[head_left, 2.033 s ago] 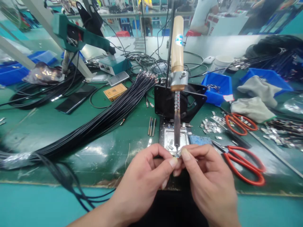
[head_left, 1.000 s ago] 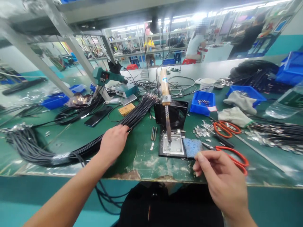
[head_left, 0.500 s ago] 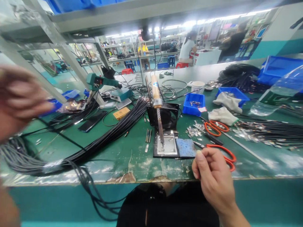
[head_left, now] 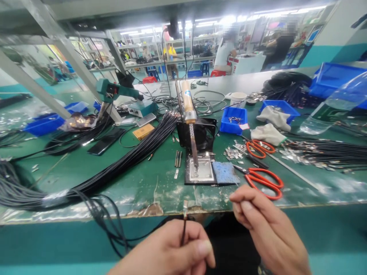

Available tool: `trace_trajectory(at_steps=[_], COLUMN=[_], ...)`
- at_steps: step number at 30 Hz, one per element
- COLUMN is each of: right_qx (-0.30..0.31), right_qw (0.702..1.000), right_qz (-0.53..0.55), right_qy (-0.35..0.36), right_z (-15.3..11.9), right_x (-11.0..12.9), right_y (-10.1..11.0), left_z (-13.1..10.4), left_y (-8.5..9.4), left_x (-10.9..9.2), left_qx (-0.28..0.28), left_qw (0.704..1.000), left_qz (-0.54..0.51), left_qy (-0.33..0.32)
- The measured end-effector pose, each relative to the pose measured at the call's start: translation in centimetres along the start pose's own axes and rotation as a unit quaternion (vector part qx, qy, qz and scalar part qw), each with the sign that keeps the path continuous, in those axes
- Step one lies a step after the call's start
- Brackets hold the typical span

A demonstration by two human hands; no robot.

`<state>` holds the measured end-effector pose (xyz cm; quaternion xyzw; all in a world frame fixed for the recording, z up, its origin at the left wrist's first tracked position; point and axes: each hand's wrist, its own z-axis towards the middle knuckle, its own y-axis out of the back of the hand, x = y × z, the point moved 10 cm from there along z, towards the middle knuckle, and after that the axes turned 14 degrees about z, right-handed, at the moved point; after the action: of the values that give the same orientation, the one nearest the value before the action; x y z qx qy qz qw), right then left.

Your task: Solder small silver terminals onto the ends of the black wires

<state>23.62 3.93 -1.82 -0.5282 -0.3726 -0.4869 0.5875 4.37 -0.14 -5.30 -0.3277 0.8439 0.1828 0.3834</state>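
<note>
My left hand [head_left: 180, 248] is closed around a thin black cable [head_left: 184, 231], whose metal-tipped end [head_left: 185, 206] points up at the table's front edge. To its right, my right hand [head_left: 263, 225] has thumb and forefinger pinched together; whatever lies between them is too small to make out. Beyond the hands, a soldering iron [head_left: 187, 101] with a wooden handle slants down, its tip over a square metal tray [head_left: 205, 170]. A blue sponge [head_left: 225, 172] lies beside that tray. Orange-handled scissors [head_left: 265, 183] rest just behind my right hand.
A long bundle of black cables [head_left: 123, 164] crosses the left side. Behind the iron is a black fan [head_left: 200, 133]. Small metal pieces [head_left: 233, 152], a blue bin [head_left: 233, 120], white gloves [head_left: 268, 133] and a plastic bottle [head_left: 323, 114] are at the right. People are in the background.
My left hand has come from the far left to the front middle, now with a cable end showing in it. My right hand has shifted slightly down. The camera view has moved a little.
</note>
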Motion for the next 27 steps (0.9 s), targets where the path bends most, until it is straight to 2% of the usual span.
trace_trajectory(at_steps=[2,4,9,13,15,18,27], right_qx=[0.045,0.09,0.145,0.124,0.087,0.043,0.024], right_qw=[0.998,0.993,0.981,0.984,0.989,0.993,0.995], right_qz=[-0.045,-0.06,-0.073,-0.053,-0.047,-0.056,-0.019], right_qy=[-0.015,-0.039,-0.103,-0.116,-0.111,-0.092,-0.097], right_z=[-0.3,-0.4,0.0,0.0,0.1,0.0,-0.5], right_x=[0.5,0.5,-0.9,-1.1,-0.9,-0.3,-0.6], right_y=[-1.2,-2.7,-5.0,-4.7,-3.6,-2.3,-2.2], left_z=[1.9,2.7,2.6,2.2,1.8,0.9,0.6], left_y=[-1.7,-2.9,-3.4,-2.6,-1.5,-0.1,0.6], left_x=[-1.3,-1.8,-1.3,-2.6,-3.8,-5.0,-5.2], left_qx=[0.024,0.045,0.047,-0.016,-0.082,-0.168,-0.187], left_qw=[1.0,0.998,0.992,0.996,0.993,0.978,0.973], left_qz=[0.019,0.046,0.115,0.069,0.027,0.023,0.042], left_qy=[0.004,0.006,0.001,-0.046,-0.086,-0.118,-0.133])
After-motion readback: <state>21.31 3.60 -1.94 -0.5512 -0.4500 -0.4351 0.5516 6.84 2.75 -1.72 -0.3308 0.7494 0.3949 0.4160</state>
